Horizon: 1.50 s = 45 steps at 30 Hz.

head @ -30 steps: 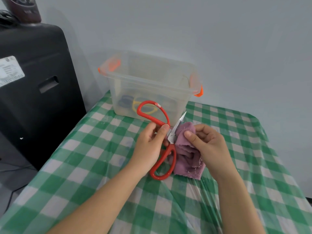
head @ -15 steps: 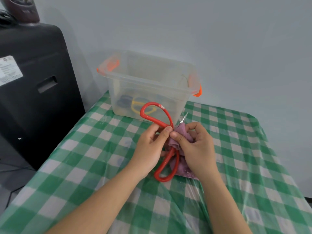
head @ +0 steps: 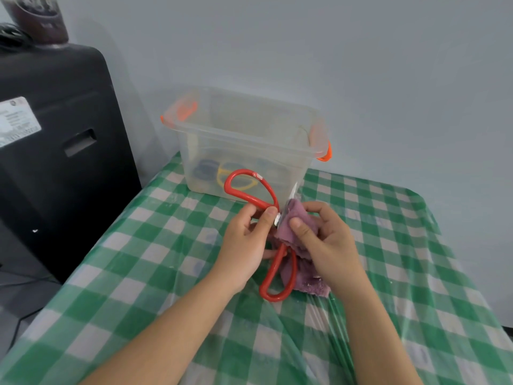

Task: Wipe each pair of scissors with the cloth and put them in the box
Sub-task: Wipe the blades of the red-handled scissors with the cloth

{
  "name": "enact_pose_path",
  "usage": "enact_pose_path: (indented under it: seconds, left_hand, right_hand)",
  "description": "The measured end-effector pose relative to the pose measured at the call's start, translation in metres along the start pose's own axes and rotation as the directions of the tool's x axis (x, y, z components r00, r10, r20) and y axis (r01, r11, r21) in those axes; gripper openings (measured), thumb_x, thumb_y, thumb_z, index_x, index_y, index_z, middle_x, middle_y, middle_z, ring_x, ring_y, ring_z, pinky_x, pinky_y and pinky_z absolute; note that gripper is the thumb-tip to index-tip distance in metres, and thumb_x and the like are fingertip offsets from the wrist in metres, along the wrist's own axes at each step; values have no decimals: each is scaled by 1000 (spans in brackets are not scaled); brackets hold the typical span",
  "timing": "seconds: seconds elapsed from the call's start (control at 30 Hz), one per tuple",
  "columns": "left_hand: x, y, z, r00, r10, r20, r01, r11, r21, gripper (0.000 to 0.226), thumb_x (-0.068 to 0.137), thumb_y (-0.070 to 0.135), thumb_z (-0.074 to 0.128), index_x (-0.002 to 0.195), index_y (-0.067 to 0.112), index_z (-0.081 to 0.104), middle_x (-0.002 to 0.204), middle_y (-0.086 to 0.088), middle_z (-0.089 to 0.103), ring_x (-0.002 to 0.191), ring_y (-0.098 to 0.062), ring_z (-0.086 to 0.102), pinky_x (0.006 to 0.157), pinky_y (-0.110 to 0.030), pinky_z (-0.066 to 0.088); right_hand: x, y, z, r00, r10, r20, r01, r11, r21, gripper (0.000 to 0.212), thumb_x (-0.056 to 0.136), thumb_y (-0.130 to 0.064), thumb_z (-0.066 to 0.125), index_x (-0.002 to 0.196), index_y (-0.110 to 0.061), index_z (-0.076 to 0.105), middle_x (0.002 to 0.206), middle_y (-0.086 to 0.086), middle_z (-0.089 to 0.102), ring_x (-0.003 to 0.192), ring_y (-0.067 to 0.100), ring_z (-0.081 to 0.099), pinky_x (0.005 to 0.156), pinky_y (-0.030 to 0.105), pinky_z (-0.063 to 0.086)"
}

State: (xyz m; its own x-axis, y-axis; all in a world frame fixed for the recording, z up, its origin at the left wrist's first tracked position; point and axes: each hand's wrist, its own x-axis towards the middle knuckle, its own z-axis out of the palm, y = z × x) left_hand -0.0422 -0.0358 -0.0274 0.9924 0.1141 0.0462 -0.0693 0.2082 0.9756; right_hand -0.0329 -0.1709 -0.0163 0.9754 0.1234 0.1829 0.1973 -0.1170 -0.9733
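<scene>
- The green-and-white checked tablecloth under clear plastic film (head: 133, 273) fills the near and middle of your view, creased towards the near edge.
- A large black cabinet-like unit (head: 55, 151) stands at the far left beside the table, with a white label on its front and a dark container (head: 41, 18) on top.
- The clear plastic storage box with orange clip handles (head: 244, 134) sits open at the far edge of the table, against the grey wall (head: 333, 51). Through its wall you can make out blue and yellow handle loops (head: 222, 173) lying on the bottom; they are too blurred to count.
- Your left hand (head: 244, 243) holds the red-handled scissors (head: 273, 270) near the pivot, thumb and fingers pinching the handle shanks. One red loop rises towards the box, the other hangs down near the table.
- Your right hand (head: 324, 240) pinches the purple cloth (head: 299, 226) around the blades, thumb on the near side and fingers curled behind. Only the silver blade tip (head: 293, 191) sticks out above the cloth, just in front of the box.
- The rest of the cloth trails down to the table beneath your right wrist, beside the lower handle loop.
</scene>
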Motion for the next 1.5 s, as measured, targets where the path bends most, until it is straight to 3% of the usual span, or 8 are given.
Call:
enact_pose_path:
  seconds: [0.43, 0.6, 0.77, 0.97, 1.17, 1.33, 1.43, 1.5]
  left_hand:
    - [-1, -9, 2, 993, 112, 19, -114, 975, 188, 8, 97, 28, 54, 96, 23, 60, 94, -10, 66, 87, -23, 68, 70, -42, 61]
    - [-3, -6, 2, 998, 66, 21, -68, 991, 113, 10, 99, 23, 51, 96, 19, 60, 74, 1, 60, 66, -6, 64, 61, -32, 60]
    - [-2, -1, 1, 999, 29, 33, -31, 998, 58, 12, 99, 21, 50, 98, 15, 60, 85, -3, 69, 76, -10, 70, 61, -31, 59]
    - [-4, -1, 2, 995, 68, 70, -79, 983, 167, 10, 99, 22, 50, 96, 19, 60, 85, -4, 65, 76, -13, 68, 61, -29, 58]
    - [-2, -2, 2, 997, 66, 46, -74, 974, 214, 12, 99, 25, 52, 95, 18, 60, 76, -5, 62, 72, -20, 65, 69, -47, 60]
    - [-3, 1, 1, 998, 41, 50, -50, 980, 191, 14, 100, 25, 49, 94, 18, 59, 77, -8, 63, 74, -25, 65, 71, -49, 59]
    - [-2, 1, 1, 997, 61, 58, -73, 966, 247, 17, 100, 24, 47, 94, 14, 59, 89, -23, 63, 75, -21, 62, 64, -27, 56]
    - [-3, 3, 1, 996, 50, 70, -64, 973, 222, 19, 100, 24, 47, 95, 11, 59, 94, -29, 61, 77, -23, 62, 67, -32, 57]
  right_hand:
    - [0, 4, 17, 970, -116, -213, 79, 981, -174, 15, 92, -18, 65, 84, -28, 57, 73, 1, 71, 68, 17, 69, 63, 36, 57]
    - [3, 4, 6, 981, -63, -181, 46, 994, -100, 11, 97, -18, 57, 91, -26, 59, 76, -11, 72, 73, 7, 67, 68, 23, 52]
    - [1, -1, 3, 999, -38, -21, 37, 998, -53, 21, 83, -13, 75, 94, -21, 59, 90, 1, 74, 81, 17, 71, 69, 29, 59]
    - [0, -4, 8, 993, -45, -106, 43, 999, -23, 15, 85, -7, 71, 85, -14, 58, 77, 1, 73, 67, 13, 70, 57, 21, 54]
    - [-1, 2, 14, 979, -109, -175, 92, 990, -103, 17, 92, -13, 64, 84, -23, 53, 64, 5, 66, 51, 15, 59, 47, 28, 49]
    - [4, 5, 2, 986, -42, -158, 39, 999, -27, 6, 91, -31, 65, 92, -26, 62, 86, 5, 72, 83, 26, 69, 78, 45, 57]
    - [2, 0, -1, 996, -34, -86, 30, 999, -45, 15, 81, -19, 77, 88, -17, 63, 84, 2, 72, 81, 22, 70, 76, 42, 57]
    - [0, -5, 1, 997, -56, -60, 53, 997, -58, 23, 74, -14, 82, 83, -11, 60, 81, 8, 70, 79, 28, 69, 73, 41, 59]
